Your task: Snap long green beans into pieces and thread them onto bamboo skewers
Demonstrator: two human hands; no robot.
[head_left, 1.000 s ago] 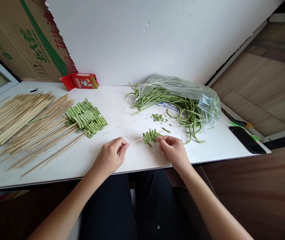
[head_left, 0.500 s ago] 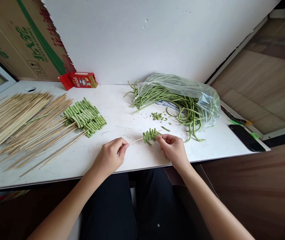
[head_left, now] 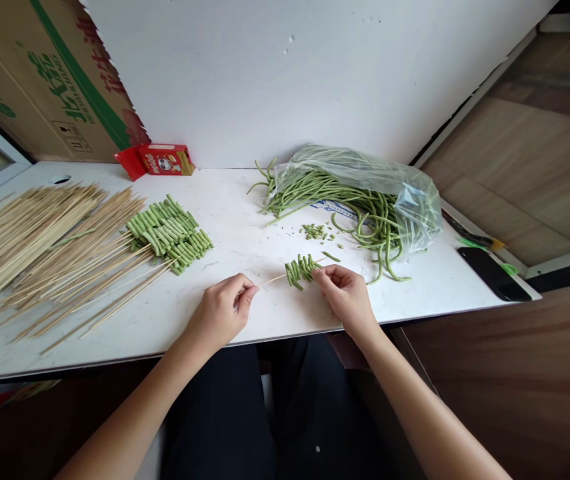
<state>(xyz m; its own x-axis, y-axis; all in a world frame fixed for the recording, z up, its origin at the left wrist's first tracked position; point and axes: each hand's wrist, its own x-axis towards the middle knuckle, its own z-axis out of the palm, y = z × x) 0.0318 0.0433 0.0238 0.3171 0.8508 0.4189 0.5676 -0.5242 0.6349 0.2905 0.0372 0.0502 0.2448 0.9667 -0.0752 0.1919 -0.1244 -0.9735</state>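
Note:
My left hand (head_left: 225, 307) is closed in a pinch around a thin wooden skewer (head_left: 272, 279). Several short green bean pieces (head_left: 299, 271) are threaded crosswise on that skewer. At the skewer's right end, my right hand (head_left: 347, 293) pinches the bean piece nearest its tip; the fingers partly cover it. One loose cut piece (head_left: 331, 256) lies just beyond my right fingers. Left of my hands, a pile of finished bean skewers (head_left: 169, 233) rests on the white table (head_left: 235, 233), their bare sticks pointing to the lower left.
A clear plastic bag (head_left: 355, 163) with long green beans (head_left: 315, 190) spilling out stands at the back right, near small bean trimmings (head_left: 315, 231). Bare skewers (head_left: 29, 227) cover the left side. A red box (head_left: 167, 160), cardboard (head_left: 65, 80), a black phone (head_left: 493, 274) and a knife (head_left: 467, 231) lie around.
Almost nothing differs. Both hands keep their grip on the skewer and bean piece, with only a very slight shift.

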